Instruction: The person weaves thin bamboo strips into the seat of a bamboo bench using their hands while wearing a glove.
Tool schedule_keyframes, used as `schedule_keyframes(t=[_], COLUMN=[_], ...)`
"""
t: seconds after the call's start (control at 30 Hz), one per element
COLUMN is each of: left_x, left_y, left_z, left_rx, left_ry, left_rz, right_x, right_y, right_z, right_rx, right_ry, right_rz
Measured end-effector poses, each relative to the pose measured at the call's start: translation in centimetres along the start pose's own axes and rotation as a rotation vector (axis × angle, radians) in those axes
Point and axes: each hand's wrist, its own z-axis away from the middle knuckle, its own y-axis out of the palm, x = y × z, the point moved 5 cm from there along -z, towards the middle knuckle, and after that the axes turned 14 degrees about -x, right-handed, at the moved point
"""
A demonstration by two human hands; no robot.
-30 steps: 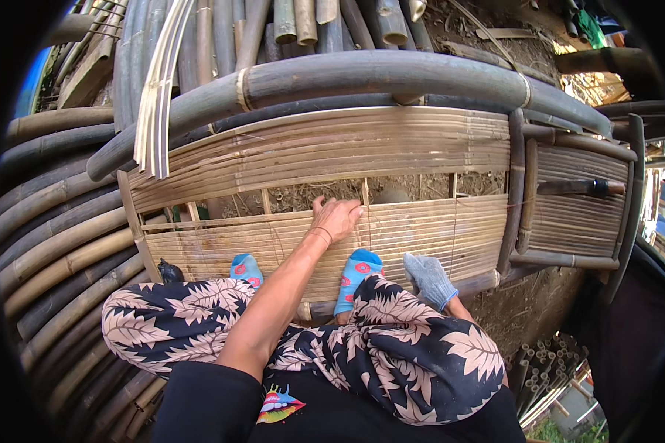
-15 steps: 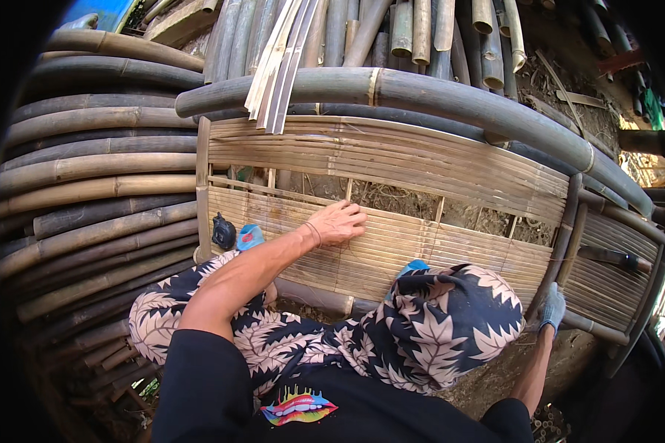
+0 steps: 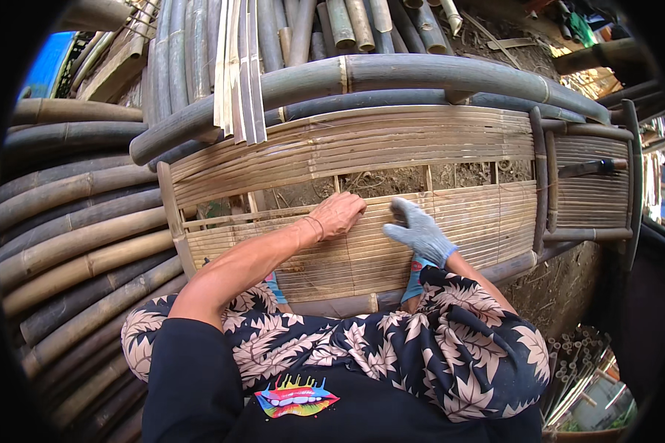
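Observation:
A long bamboo frame lies in front of me, with a far band of bamboo slats (image 3: 421, 140) and a near band of slats (image 3: 480, 225). A gap with thin crosspieces runs between the bands. My bare left hand (image 3: 338, 215) rests at the near band's upper edge, its fingers curled together. What they pinch, if anything, is hidden. To its right, my right hand (image 3: 421, 233) in a grey-blue knit glove hovers over or touches the near slats; I cannot tell which. Its thumb and fingers are apart, with nothing between them.
A knife (image 3: 592, 168) with a dark handle lies on the smaller slatted panel at right. Thick bamboo poles (image 3: 451, 74) run along the far side. Loose split strips (image 3: 238, 81) overhang them. Stacked poles (image 3: 81, 184) fill the left. My feet are against the frame's near side.
My right hand has left the frame's right end and come in beside my left hand. The left hand's fingers have curled in more. The view has shifted.

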Motion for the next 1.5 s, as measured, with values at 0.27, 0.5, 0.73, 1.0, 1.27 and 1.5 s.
schedule_keyframes(t=[0.27,0.5,0.73,1.0,1.27,1.5], left_x=[-1.3,0.4,5.4,10.0,9.3,5.2], left_y=[-1.4,-1.6,-4.0,-1.2,-2.9,-3.6], left_z=[0.3,-0.7,2.4,4.1,4.9,4.1], left_rx=[0.084,-0.178,0.022,0.177,-0.13,-0.113], left_ry=[0.124,-0.289,-0.789,-0.935,-0.902,-0.767], left_rz=[0.135,-0.182,-0.141,0.046,0.172,0.543], right_x=[4.3,8.8,7.0,2.3,2.9,6.0], right_y=[-1.0,-5.8,-17.7,9.1,10.5,7.9], right_z=[2.9,4.9,1.8,-9.3,-10.4,-3.5], right_rx=[0.346,-0.078,-0.809,-0.181,0.101,-0.194], right_ry=[0.384,0.438,0.059,-0.276,-0.248,-0.524], right_rz=[0.021,0.299,0.2,0.822,0.516,0.175])
